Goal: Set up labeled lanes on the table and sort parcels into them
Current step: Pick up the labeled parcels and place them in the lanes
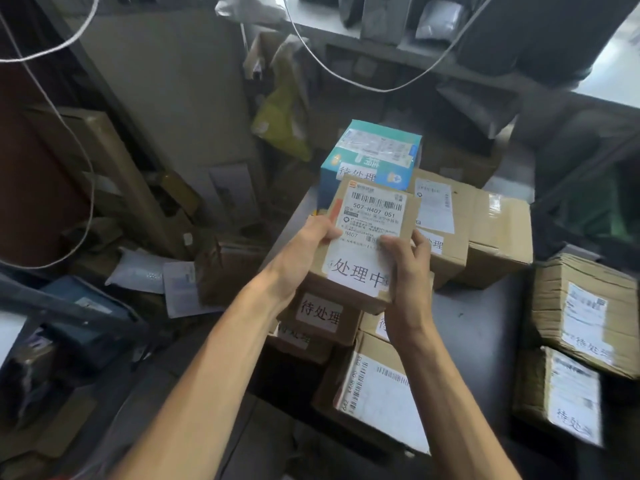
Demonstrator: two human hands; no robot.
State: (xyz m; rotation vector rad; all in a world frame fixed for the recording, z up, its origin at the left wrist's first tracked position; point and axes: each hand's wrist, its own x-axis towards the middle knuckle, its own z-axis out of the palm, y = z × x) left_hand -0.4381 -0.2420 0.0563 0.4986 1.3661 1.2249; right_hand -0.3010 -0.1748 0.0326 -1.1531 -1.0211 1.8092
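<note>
I hold a small brown cardboard parcel (367, 233) above the grey table (485, 327). It bears a shipping label and a white handwritten label reading 处理中. My left hand (304, 251) grips its left edge, and my right hand (408, 271) grips its lower right corner, thumb on the white label. Beneath it lie brown parcels with 待处理 labels (320, 315). A teal box (374, 154) stands just behind, also labelled 待处理. Larger cardboard boxes (485, 230) sit to the right.
More taped parcels (581, 313) lie at the table's right edge, and a box with a large white label (381, 393) sits near me. The floor on the left holds a heap of boxes and mailers (145, 268). White cables (346, 77) hang overhead.
</note>
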